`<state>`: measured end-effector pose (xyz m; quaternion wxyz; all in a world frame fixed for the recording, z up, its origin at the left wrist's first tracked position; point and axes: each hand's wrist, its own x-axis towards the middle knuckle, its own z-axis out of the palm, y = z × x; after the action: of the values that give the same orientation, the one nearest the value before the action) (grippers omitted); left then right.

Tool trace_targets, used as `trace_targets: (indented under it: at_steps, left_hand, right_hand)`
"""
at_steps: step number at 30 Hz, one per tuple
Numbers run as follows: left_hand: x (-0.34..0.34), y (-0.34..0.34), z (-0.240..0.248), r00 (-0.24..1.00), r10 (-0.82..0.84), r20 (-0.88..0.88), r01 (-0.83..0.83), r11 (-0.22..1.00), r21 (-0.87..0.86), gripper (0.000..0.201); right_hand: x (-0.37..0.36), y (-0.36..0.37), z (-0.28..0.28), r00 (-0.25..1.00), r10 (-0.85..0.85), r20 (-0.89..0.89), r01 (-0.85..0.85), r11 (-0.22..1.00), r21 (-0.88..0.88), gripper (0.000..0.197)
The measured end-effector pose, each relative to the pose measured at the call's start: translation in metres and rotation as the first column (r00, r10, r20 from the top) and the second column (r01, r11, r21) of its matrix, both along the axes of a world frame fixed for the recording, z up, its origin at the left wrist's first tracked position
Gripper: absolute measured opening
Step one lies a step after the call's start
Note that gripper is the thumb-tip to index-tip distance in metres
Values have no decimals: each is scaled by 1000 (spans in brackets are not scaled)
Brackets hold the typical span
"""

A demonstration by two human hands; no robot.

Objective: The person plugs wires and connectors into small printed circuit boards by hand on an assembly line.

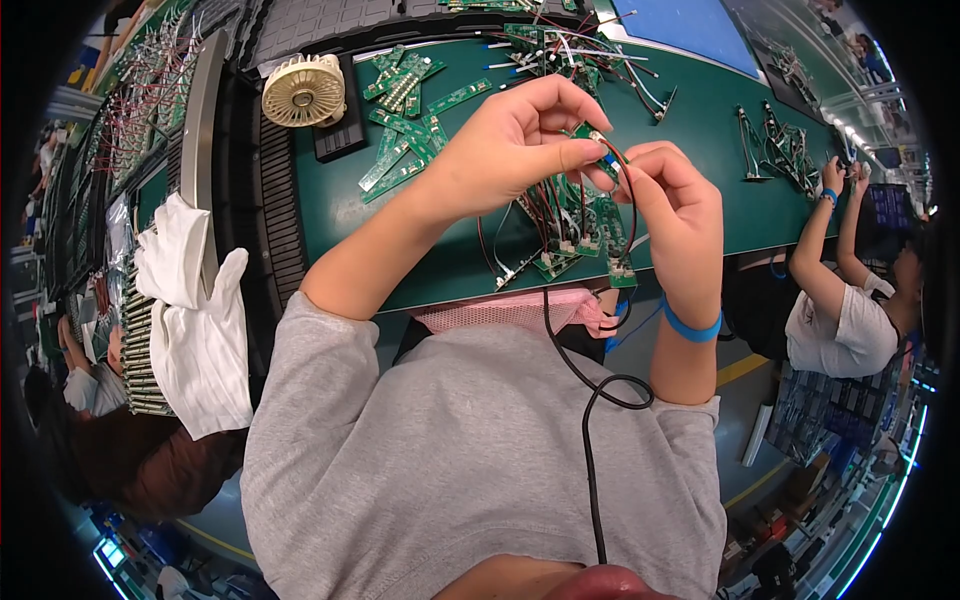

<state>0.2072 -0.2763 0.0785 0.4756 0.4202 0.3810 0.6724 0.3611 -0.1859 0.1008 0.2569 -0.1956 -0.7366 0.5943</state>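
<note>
Above the near edge of the green work table, my left hand (520, 140) pinches a small green circuit board (588, 134) between thumb and fingers. Opposite it, my right hand (672, 200) has its thumb and fingers closed at the board's lower end, by the wires. Red and black wires (633, 215) curve down from there, past my right thumb. Below my hands lies a cluster of wired circuit boards (570, 255) with white connectors. A blue band (692, 322) circles my right wrist. What my right fingertips grip exactly is partly hidden.
Loose green boards (405, 130) lie left of my hands, near a small cream fan (304, 92). More wired boards (540, 42) are heaped behind. White gloves (200, 320) hang at the left. A black cable (590, 450) runs down my front. A co-worker (850, 310) works at the right.
</note>
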Motion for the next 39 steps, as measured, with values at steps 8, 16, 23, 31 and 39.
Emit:
trace_targets:
  at_steps: [8,16,23,31,39]
  left_hand:
    - [0,-1,1,1000,-3,-30,4,1000,14,20]
    - [1,-1,-2,1000,-10,0,10,993,117,21]
    - [0,-4,1,999,-31,-6,32,995,91,22]
    - [5,-6,1,997,50,-59,-40,987,157,23]
    - [4,-12,9,999,-1,-47,5,997,81,21]
  right_hand:
    - [0,-6,3,995,-95,-43,102,968,229,7]
    - [2,-15,11,984,-158,-84,178,827,533,6]
    - [2,-19,17,987,-137,-86,160,738,656,6]
    - [-1,-21,14,983,-127,-132,183,735,654,6]
    - [-4,-24,10,980,-97,-176,191,719,668,8]
